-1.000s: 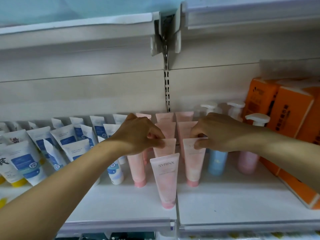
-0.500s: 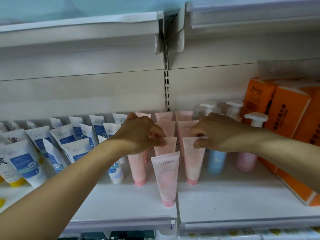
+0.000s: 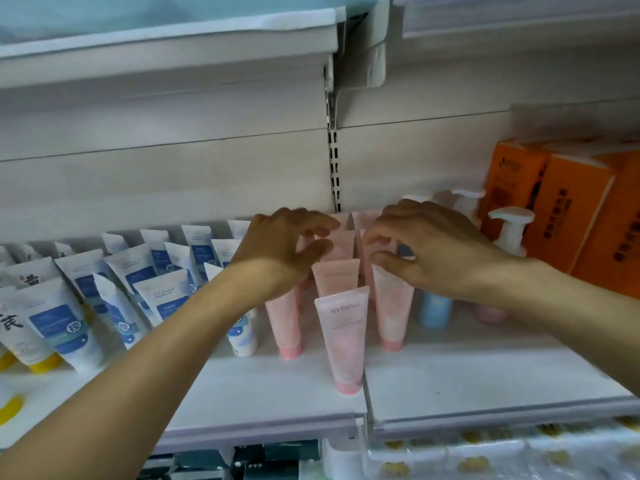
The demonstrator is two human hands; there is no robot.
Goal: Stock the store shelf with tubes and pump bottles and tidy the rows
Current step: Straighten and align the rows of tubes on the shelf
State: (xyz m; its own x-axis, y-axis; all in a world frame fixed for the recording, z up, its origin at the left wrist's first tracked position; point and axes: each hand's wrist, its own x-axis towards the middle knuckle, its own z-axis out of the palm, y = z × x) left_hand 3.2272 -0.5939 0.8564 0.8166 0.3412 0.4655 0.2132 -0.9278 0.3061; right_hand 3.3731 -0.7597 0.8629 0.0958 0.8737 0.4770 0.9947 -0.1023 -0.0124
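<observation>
Stocking well advanced, tidying in hand. Pink tubes (image 3: pixel 341 337) standing cap-down in three short rows at the middle of the shelf (image 3: pixel 485 379), running from near edge to back panel; foremost tube of the centre row set nearer than its neighbours — rows not yet level at the front. Left hand (image 3: pixel 277 251) poised over the far tubes of the left and centre rows, fingers spread and loosely bent, apparently nothing gripped; contact with the tube tops not determinable through motion blur. Right hand (image 3: pixel 426 247) over the right row, thumb and forefinger curved toward each other just above a tube's crimped top with a gap showing between them; no firm pinch visible, actual hold not determinable. Pump bottles (image 3: pixel 509 233) already placed right of the tubes, white heads upright, one blue and one pink body partly hidden behind the right wrist. Judged remaining: squaring the back tubes and evening the pink fronts. White-and-blue tubes (image 3: pixel 162 292) to the left leaning at mixed angles — likely still to be straightened. Orange cartons (image 3: pixel 568 216) stacked far right, close beside the pump bottles, limiting room there. Upper shelf (image 3: pixel 173 46) overhanging, restricting clearance above the back row. Slotted upright (image 3: pixel 333 168) behind the join of two shelf boards. Lower tier goods visible below, indistinct.
</observation>
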